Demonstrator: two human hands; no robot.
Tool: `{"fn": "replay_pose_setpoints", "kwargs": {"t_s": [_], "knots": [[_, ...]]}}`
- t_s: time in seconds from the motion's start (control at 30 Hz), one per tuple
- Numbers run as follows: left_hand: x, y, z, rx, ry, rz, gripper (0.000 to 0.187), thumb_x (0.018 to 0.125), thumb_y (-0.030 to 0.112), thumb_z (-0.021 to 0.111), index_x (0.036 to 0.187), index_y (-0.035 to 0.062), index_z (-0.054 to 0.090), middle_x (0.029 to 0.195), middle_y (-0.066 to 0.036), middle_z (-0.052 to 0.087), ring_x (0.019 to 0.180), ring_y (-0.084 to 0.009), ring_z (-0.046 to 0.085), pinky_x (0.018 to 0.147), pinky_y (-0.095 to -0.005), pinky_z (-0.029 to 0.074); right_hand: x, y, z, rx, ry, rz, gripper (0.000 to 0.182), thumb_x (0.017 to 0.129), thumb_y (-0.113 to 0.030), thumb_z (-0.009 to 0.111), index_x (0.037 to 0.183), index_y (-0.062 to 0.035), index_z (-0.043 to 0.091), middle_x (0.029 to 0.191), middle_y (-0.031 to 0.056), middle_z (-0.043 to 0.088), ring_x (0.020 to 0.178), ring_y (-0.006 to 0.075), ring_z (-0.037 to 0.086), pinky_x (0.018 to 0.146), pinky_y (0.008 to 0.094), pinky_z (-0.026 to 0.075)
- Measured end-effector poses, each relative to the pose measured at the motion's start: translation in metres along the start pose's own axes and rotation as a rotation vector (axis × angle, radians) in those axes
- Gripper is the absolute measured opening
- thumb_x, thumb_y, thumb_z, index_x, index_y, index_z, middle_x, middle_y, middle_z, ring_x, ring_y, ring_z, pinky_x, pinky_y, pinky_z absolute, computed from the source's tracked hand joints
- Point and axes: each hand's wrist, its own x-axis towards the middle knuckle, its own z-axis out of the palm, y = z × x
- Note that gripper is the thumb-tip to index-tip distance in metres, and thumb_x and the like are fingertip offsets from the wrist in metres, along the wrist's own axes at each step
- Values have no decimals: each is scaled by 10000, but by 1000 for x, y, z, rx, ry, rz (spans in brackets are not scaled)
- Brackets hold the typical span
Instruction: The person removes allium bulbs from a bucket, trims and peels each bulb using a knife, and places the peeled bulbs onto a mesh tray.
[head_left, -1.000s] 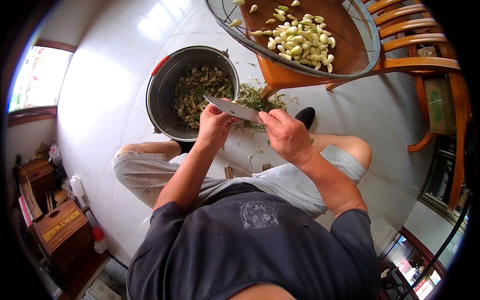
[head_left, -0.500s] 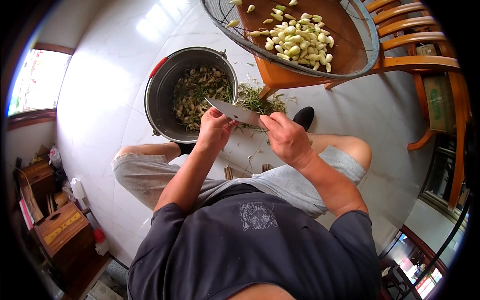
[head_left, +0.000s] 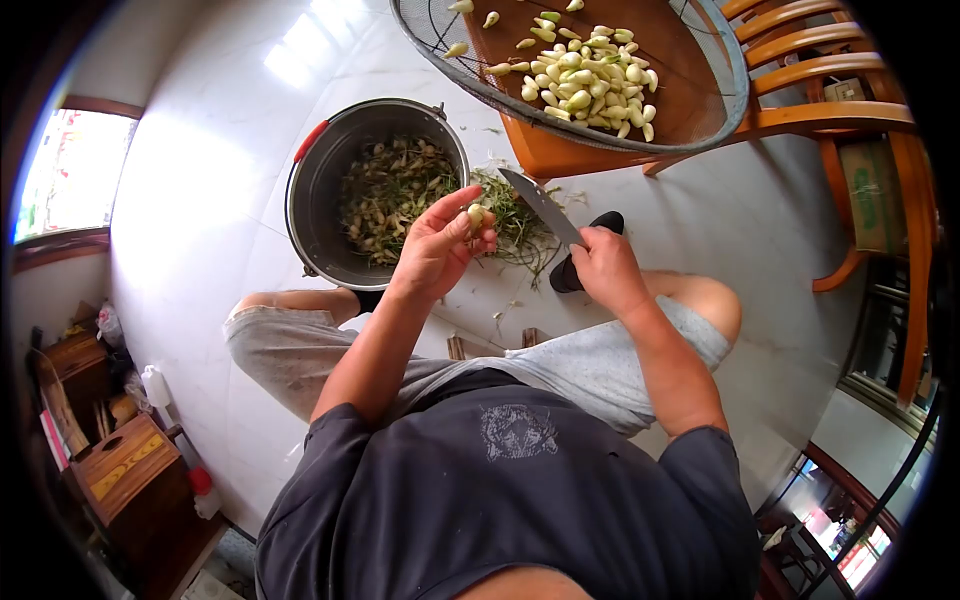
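A small pale bulb (head_left: 476, 215) is pinched in the fingers of my left hand (head_left: 438, 248), beside the rim of a metal bucket (head_left: 296, 215). My right hand (head_left: 607, 268) grips the handle of a wide-bladed knife (head_left: 543, 207), its tip pointing up and left, apart from the bulb. Inside the bucket lie many brownish bulbs (head_left: 385, 195) with green stalks. Green trimmings (head_left: 515, 225) are heaped on the floor under the knife. Peeled pale bulbs (head_left: 590, 85) are piled in a round mesh sieve (head_left: 690, 148) above.
The sieve rests on a wooden chair (head_left: 545, 155) at the upper right. A cardboard box (head_left: 873, 200) is behind it. Wooden boxes (head_left: 125, 460) stand at the lower left. My bent legs flank the floor below the bucket, and a dark shoe (head_left: 608, 222) is near the trimmings.
The knife has moved away from my left hand, to the right, and its blade has turned steeper. The bulb in my left fingers now shows.
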Motion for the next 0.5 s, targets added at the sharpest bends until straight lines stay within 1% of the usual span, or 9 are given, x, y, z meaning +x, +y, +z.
{"fn": "replay_pose_setpoints", "kwargs": {"t_s": [0.03, 0.13, 0.23, 0.33, 0.5], "knots": [[1, -1, -1, -15, -2, -6, 359, 913, 103, 570, 1259, 38, 507, 1000, -148, 640, 834, -200, 622, 747, -341, 516, 2, -6, -3, 27, -24, 21, 143, 804, -85, 547, 890, -1, 625, 862, 222, 602, 845, 387, 580, 752, 451, 465], [1, -2, -2, -31, 26, -22, 323, 935, 116, 536, 1247, 34, 512, 998, -143, 632, 853, -201, 620, 764, -345, 514, 4, -9, 2, 90, 47, -52, 154, 800, -88, 554, 898, 9, 622, 866, 216, 603, 839, 385, 581, 744, 440, 465], [4, -1, -8, -75, 42, -60, 312, 941, 112, 524, 1245, 40, 513, 970, -128, 628, 858, -208, 622, 775, -356, 519, 3, -13, 4, 163, 105, -107, 120, 790, -78, 584, 795, 38, 555, 762, 204, 562, 734, 365, 554, 662, 404, 441], [5, -2, -7, -27, 79, -49, 303, 940, 100, 523, 1235, 28, 515, 951, -117, 622, 847, -205, 621, 770, -355, 520, 2, -11, 6, 179, 104, -123, 110, 793, -71, 581, 807, 37, 568, 757, 200, 563, 728, 357, 559, 659, 396, 443], [8, 3, -2, 62, 128, -50, 253, 921, 86, 550, 1160, 2, 547, 952, -105, 622, 840, -195, 601, 756, -340, 507, 2, -11, 6, 174, 99, -121, 109, 792, -68, 588, 831, 34, 586, 772, 196, 576, 723, 352, 566, 659, 384, 449]]}}
